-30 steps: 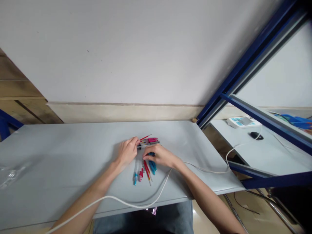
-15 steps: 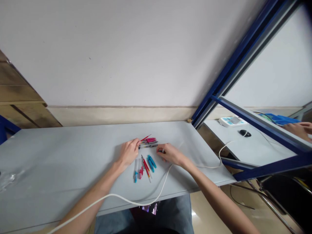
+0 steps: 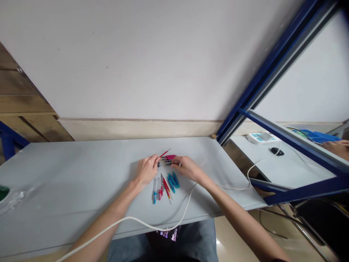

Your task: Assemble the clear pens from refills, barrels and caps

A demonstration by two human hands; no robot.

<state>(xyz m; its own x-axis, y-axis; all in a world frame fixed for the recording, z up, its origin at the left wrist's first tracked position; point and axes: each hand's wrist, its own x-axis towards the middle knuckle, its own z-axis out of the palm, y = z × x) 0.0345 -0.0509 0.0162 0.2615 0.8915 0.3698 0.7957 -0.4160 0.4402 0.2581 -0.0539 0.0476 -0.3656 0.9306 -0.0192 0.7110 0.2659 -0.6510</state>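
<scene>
My left hand [image 3: 148, 168] is closed at the left ends of a row of pens, with a red refill [image 3: 165, 153] slanting up from its fingertips. My right hand [image 3: 187, 167] pinches at the right ends of the dark pens [image 3: 165, 163], its fingertips over them. Pink pens [image 3: 171, 157] lie just behind. Nearer me are blue pen parts [image 3: 173, 181], red refills [image 3: 165, 185], a clear tube with a blue end [image 3: 155, 191] and a clear tube with a pink part [image 3: 160, 190]. What exactly the right fingertips grip is too small to tell.
A white cable [image 3: 131, 218] crosses the grey table [image 3: 81, 174] in front of me. Clear plastic [image 3: 16, 198] lies far left. Beyond the blue frame [image 3: 297, 193] are a mouse [image 3: 277, 151], a white device [image 3: 262, 137] and another person's hand [image 3: 338, 147].
My right hand has moved up and left onto the dark pens. Another blue part now shows beside the blue ones. The view has shifted slightly, and something green has appeared at the far left.
</scene>
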